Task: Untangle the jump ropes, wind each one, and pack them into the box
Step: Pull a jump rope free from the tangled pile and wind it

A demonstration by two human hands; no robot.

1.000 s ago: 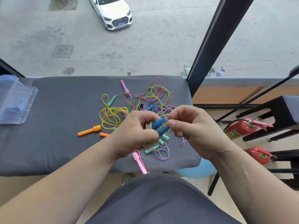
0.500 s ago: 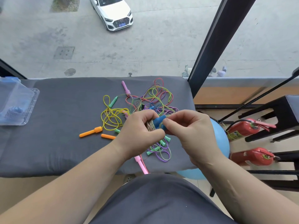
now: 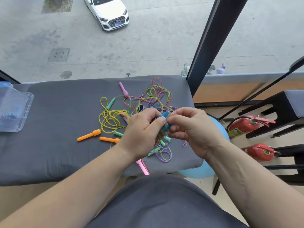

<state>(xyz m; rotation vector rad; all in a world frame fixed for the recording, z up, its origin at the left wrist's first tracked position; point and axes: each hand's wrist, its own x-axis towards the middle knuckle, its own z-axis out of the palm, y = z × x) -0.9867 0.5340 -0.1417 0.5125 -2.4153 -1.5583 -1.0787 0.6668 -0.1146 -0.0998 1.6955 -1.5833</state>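
Observation:
My left hand (image 3: 141, 132) grips a wound bundle of tan cord with blue handles (image 3: 163, 116), held above the grey cushion (image 3: 54, 145). My right hand (image 3: 192, 129) pinches the cord at the blue handles, thumb to fingertips. Under the hands lies a tangle of jump ropes (image 3: 148, 99): a yellow rope (image 3: 111, 119) with orange handles (image 3: 89, 134), green, pink and purple cords, and a pink handle (image 3: 142, 167) at the near edge. A clear plastic box (image 3: 15, 111) sits at the far left with a wound blue rope (image 3: 9, 116) inside.
The cushion ends at the right near a dark window post (image 3: 207, 40). Beyond it are a blue ball (image 3: 202, 170), two red fire extinguishers (image 3: 245, 125) on the floor, and a dark stool (image 3: 283, 109). My grey-clothed lap (image 3: 156, 203) is at the bottom.
The blue handles have gone from sticking out between my hands to lying tucked against the bundle. My right fingers have closed in on the cord beside my left thumb.

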